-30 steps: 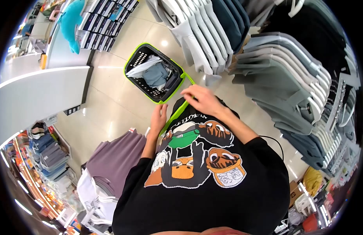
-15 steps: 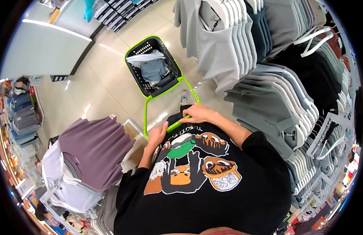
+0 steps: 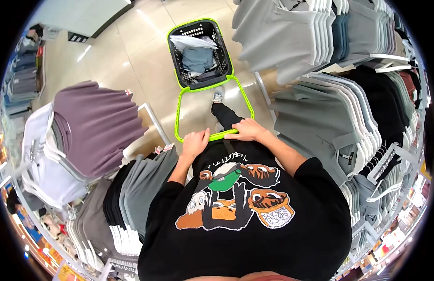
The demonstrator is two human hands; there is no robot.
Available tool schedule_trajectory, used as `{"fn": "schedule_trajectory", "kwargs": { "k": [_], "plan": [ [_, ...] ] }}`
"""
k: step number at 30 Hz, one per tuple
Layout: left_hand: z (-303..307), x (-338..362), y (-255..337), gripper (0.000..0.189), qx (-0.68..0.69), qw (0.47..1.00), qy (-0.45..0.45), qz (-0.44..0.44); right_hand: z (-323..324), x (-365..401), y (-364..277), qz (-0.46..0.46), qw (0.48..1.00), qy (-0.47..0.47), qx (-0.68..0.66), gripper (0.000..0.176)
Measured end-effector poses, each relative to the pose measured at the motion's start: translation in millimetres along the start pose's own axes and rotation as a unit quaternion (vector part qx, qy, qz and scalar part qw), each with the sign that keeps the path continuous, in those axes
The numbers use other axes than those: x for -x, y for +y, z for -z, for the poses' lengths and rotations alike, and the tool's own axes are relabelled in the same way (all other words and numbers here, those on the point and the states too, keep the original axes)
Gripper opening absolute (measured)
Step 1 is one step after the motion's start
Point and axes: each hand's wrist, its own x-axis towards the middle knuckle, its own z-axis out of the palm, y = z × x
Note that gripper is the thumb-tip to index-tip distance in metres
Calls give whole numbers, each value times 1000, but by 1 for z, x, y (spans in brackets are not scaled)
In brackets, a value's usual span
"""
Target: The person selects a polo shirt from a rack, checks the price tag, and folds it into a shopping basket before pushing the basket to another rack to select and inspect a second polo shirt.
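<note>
Both my hands grip the bright green handle [image 3: 181, 112] of a shopping basket [image 3: 175, 58]. My left hand [image 3: 197, 142] closes round its left end, and my right hand [image 3: 246, 130] is wrapped over the bar further right. The basket is dark grey with a green rim and stands on the floor ahead of me. Inside it lie a folded blue-grey garment [image 3: 197, 59], a white flat item [image 3: 191, 42] and some darker cloth. My foot, in a light shoe [image 3: 218, 97], shows between the basket and the handle bar.
On my right, racks carry grey shirts [image 3: 282, 35] and grey-green shirts [image 3: 315, 110] on white hangers. At my left hang mauve shirts [image 3: 93, 126], with grey shirts [image 3: 144, 187] nearer me. Pale tiled floor [image 3: 132, 51] runs ahead, and a white counter [image 3: 81, 16] stands at the upper left.
I have stepped forward between the racks with the basket ahead of me. The counter has slid toward the upper left, and more grey and black shirts show at lower left. Both hands keep their hold.
</note>
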Motion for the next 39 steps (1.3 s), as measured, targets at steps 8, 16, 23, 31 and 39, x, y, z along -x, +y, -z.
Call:
{"fn": "schedule_trajectory", "kwargs": {
  "k": [8,16,23,31,39],
  "plan": [
    [-7,-13,-25,48,-72,990,87,-90,-16,-26,9,32,998,-55,-13,75],
    [81,-97,-109,41,-103,986,61,-112,13,-134,-13,117,985,-74,-98,65],
    [186,-172,-146,22,-171,968,182,-22,85,-250,-69,160,965,-83,-190,58],
    [195,-262,-231,82,75,898,307,306,103,-367,-92,119,958,-105,-238,60],
    [266,-388,-270,94,358,862,237,271,168,-439,-72,130,970,-47,-198,56]
  ]
}}
